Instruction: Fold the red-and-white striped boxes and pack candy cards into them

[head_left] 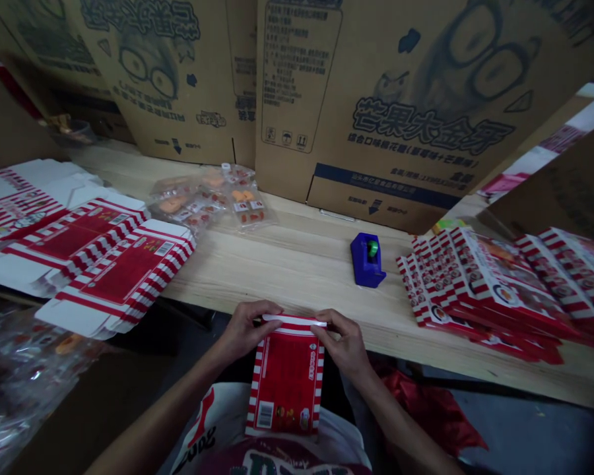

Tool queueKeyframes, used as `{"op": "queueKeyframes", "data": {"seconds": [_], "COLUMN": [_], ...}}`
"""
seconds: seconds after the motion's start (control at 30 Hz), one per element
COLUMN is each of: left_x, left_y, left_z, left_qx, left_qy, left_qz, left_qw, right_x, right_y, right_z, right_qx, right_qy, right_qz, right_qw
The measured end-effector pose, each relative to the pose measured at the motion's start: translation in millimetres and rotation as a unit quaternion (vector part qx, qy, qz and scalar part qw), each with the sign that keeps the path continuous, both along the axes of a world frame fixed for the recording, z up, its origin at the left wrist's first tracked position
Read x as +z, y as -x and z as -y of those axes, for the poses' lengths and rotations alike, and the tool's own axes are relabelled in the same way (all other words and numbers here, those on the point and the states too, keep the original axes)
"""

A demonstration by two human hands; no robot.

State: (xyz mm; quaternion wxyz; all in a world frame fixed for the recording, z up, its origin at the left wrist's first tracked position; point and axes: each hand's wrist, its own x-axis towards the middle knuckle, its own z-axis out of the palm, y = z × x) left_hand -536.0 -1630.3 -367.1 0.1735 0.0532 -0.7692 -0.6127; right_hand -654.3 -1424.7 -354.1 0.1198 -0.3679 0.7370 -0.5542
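Observation:
A flat red box (pixel 290 379) with red and white striped sides hangs at the table's front edge, its barcode face toward me. My left hand (pixel 251 328) pinches the top left corner, thumb in front and fingers behind. At the top right corner, my right hand (pixel 345 340) pinches the same box in a similar way. Between the two hands runs the box's white top flap; whether it is fully tucked in I cannot tell. Closest to my right hand on the table is a blue tape dispenser (pixel 367 260) with a green roll core.
Stacks of flattened striped cartons (pixel 123 264) lie at left, filled striped boxes (pixel 495 284) at right. Clear candy packets (pixel 212 198) rest at the back, before large cardboard boxes (pixel 386 119). More packets (pixel 34 376) sit lower left. Red plastic (pixel 430 409) hangs below the table.

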Motion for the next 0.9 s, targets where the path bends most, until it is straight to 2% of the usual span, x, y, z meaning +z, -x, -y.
{"op": "queueKeyframes", "data": {"seconds": [0.03,0.1,0.17,0.2,0.3,0.43,0.5,0.6,0.73,0.8,0.9], "left_x": [0.7,3.7,9.0,12.4,22.8,24.5,17.4,1.5,-17.6,-24.8,-33.4], "left_y": [0,4,11,14,22,17,11,4,2,3,7], "left_z": [-1,1,7,11,22,23,16,-2,-24,-28,-23], "left_qx": [0.002,-0.019,-0.055,-0.069,-0.110,-0.155,-0.136,-0.060,0.036,0.083,0.110], "left_qy": [-0.029,-0.132,-0.226,-0.247,-0.226,-0.155,-0.115,-0.069,-0.082,-0.085,-0.099], "left_qz": [0.006,0.036,0.083,0.105,0.147,0.123,0.076,0.027,-0.010,-0.016,-0.010], "left_qw": [1.000,0.990,0.969,0.961,0.957,0.968,0.981,0.995,0.996,0.993,0.989], "right_x": [0.1,3.0,8.0,10.6,15.0,10.5,4.7,-6.6,-19.5,-19.2,-4.4], "right_y": [-1,0,3,4,8,6,2,-8,-16,-3,44], "right_z": [0,2,6,7,10,3,-1,-4,-1,-1,-11], "right_qx": [-0.007,-0.010,-0.001,0.004,0.012,0.011,0.010,-0.011,-0.065,-0.054,-0.160], "right_qy": [0.003,0.007,0.009,0.009,0.009,0.018,0.026,0.031,0.047,0.058,0.099], "right_qz": [0.004,0.031,0.071,0.088,0.094,0.011,-0.033,-0.052,0.044,0.097,0.069], "right_qw": [1.000,0.999,0.997,0.996,0.995,1.000,0.999,0.998,0.996,0.992,0.980]}}
